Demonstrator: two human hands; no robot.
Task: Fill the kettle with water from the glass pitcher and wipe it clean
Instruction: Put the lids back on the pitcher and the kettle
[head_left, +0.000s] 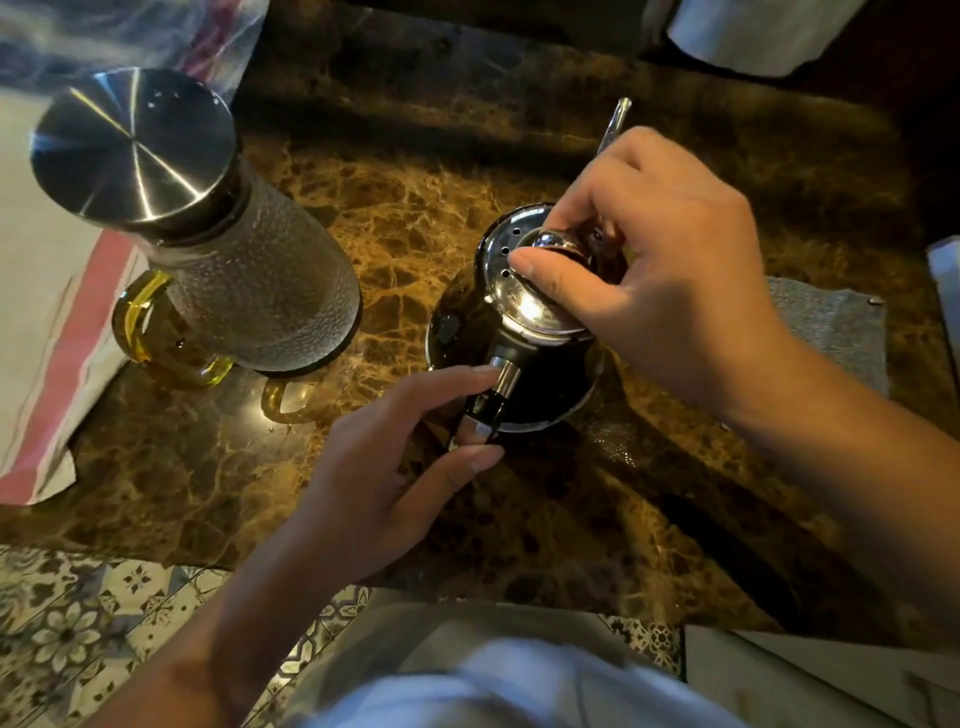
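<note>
A dark shiny kettle (540, 384) stands on the brown marble counter (415, 197), its thin spout pointing away behind my right hand. My left hand (384, 467) grips the kettle's handle (491, 400) at the near side. My right hand (649, 275) pinches the round knob of the steel lid (514, 286), which sits on or just over the kettle's mouth, slightly tilted. To the left stands the textured glass pitcher (260, 291) with a steel cap (132, 145) and a yellow glass handle. Both hands are apart from the pitcher.
A grey cloth (831, 332) lies on the counter to the right, partly under my right forearm. A white and pink bag (47, 332) rests at the left edge. A white object (753, 31) sits at the back right. Patterned floor tiles (78, 623) show below the counter's front edge.
</note>
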